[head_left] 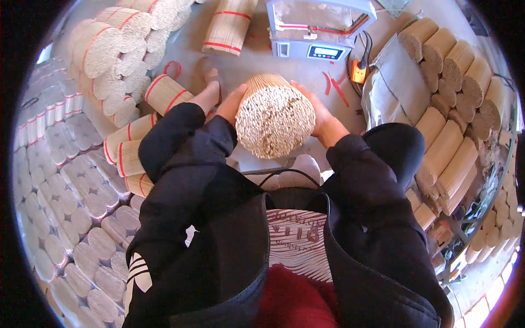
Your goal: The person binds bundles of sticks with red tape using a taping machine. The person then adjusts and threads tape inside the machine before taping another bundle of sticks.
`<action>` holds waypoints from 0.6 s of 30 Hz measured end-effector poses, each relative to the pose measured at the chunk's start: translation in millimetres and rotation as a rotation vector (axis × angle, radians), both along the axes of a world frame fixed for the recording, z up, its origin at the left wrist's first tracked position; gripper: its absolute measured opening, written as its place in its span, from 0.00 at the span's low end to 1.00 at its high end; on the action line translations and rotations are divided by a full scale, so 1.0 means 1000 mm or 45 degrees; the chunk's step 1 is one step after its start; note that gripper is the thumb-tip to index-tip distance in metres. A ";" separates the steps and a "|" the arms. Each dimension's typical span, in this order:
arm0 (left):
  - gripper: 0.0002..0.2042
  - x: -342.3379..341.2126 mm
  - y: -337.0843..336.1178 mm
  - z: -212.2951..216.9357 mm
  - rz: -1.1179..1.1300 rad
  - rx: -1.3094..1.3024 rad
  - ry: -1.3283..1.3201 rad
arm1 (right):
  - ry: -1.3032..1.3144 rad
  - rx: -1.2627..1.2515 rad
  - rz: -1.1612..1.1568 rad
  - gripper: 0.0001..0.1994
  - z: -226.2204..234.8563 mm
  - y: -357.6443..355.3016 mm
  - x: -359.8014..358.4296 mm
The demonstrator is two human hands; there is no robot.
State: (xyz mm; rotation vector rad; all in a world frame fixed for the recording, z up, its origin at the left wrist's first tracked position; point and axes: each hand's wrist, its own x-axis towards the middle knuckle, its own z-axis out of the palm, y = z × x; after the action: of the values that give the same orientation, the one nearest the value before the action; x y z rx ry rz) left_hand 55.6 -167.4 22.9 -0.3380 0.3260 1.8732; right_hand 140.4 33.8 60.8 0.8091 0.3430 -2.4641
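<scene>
Between my hands is a thick round bundle of thin wooden sticks (275,123), its pale cut ends facing me. My left hand (234,103) presses against its left side, fingers partly hidden behind it. On the opposite side my right hand (321,113) is wrapped round the bundle, with its fingertips out of sight. No red band shows on the visible part of this bundle. Just beyond it, loose red strips (338,90) lie on the floor.
A grey machine (303,48) with a lit display stands ahead, beside an orange power socket (358,72). Red-banded stick bundles (167,94) lie and stack at left, near wrapped packs (82,180). Unbanded bundles (445,150) are piled at right by a grey sheet (391,82).
</scene>
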 end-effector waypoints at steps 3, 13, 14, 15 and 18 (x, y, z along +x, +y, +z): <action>0.21 0.014 0.021 0.083 0.170 -0.646 0.773 | 0.143 -0.003 -0.133 0.24 0.045 0.003 0.007; 0.28 0.081 0.017 0.273 0.892 -0.634 2.167 | 1.119 0.013 -0.401 0.22 0.143 0.029 0.053; 0.27 0.075 0.017 0.275 1.076 -0.591 2.177 | 1.156 0.042 -0.408 0.22 0.149 0.030 0.057; 0.28 0.073 0.020 0.277 1.129 -0.683 1.881 | 0.994 0.099 -0.491 0.23 0.151 0.028 0.061; 0.39 0.034 0.017 0.248 0.576 -0.150 1.297 | 0.771 0.127 -0.611 0.26 0.178 0.010 0.074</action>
State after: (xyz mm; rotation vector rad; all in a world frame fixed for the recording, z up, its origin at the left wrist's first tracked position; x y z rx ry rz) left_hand 89.7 -150.9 270.6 0.5538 1.1144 2.3573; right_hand 214.7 44.2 239.0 0.1597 0.5360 -3.1412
